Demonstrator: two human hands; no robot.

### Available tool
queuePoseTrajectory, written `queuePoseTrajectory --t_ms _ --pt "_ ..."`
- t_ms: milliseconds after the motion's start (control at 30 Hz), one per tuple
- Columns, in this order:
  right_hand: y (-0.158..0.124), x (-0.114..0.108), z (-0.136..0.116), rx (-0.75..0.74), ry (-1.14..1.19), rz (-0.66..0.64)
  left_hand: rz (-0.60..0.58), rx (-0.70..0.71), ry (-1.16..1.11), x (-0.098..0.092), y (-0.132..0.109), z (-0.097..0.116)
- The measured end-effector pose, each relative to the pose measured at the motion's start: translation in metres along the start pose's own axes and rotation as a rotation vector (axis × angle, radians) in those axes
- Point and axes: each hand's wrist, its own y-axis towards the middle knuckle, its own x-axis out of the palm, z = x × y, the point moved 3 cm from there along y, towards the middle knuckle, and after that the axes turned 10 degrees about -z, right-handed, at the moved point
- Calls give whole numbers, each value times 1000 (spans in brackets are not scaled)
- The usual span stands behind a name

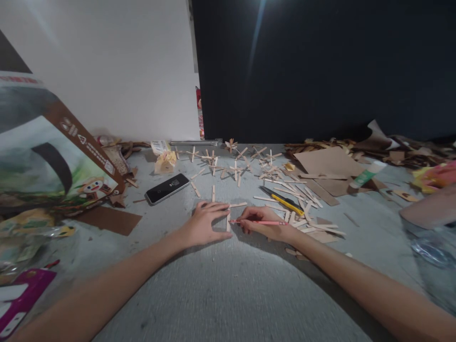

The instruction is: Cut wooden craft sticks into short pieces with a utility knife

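Bare forearms (135, 274), narrow pale wooden stick (228, 221), slim pinkish-red pencil (266, 223)

Filling the upper left with a flat, plain white wall (117, 61), giving way near the centre to a broad, smooth black panel (327, 71). Parting the two with a narrow vertical gap, showing blurred patches of red and pink (198, 97) beyond. Streaking both with pale light (257, 40) at the top. Spreading below as a grey, finely textured work surface (213, 299).
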Motion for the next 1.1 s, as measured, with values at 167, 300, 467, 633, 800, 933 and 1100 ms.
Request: queuePoseTrajectory --t_ms 167,300,467,633,800,933,1100 --pt "0 0 0 17 -7 6 -1 -7 3 1 0 -1" --pt "0 0 -2 11 -28 25 -9 -12 4 1 0 -1" --pt "-1 0 -2 17 -24 -11 -11 -4 -6 -1 0 1" --pt "0 -1 2 23 -29 26 -14 -9 -7 -1 0 2" --pt "1 0 -2 1 -16 2 -13 -29 -11 -1 0 2" --pt "1 0 -3 18 -26 9 -2 -36 -25 -1 0 2" --pt "0 -1 0 39 -26 34 1 -30 -25 0 0 1"
